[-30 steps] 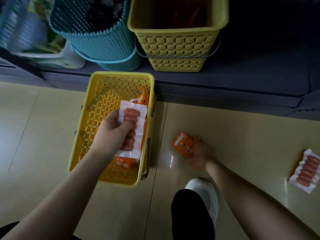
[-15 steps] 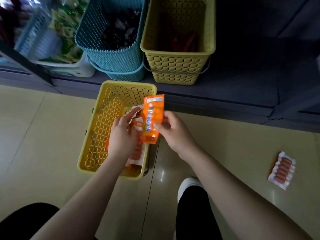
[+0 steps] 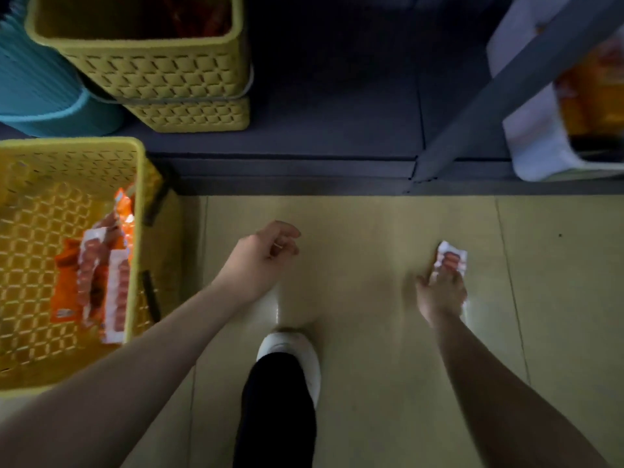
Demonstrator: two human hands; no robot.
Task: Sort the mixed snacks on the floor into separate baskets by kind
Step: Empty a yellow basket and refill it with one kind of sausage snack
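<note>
Right hand (image 3: 440, 293): my fingers (image 3: 450, 276) press flat on a sausage pack (image 3: 450, 258) on the floor (image 3: 371, 231). Left hand (image 3: 261, 256): fingers loosely curled, holding nothing. Yellow basket (image 3: 135, 157), nine o'clock: sausage and orange packs.

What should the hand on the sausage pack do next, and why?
Probably curl the fingers round the sausage pack and lift it. The right hand already rests on it on the floor, while the left hand hangs loose, holding nothing. The yellow basket to the left already holds similar packs, so it likely goes there.
</note>
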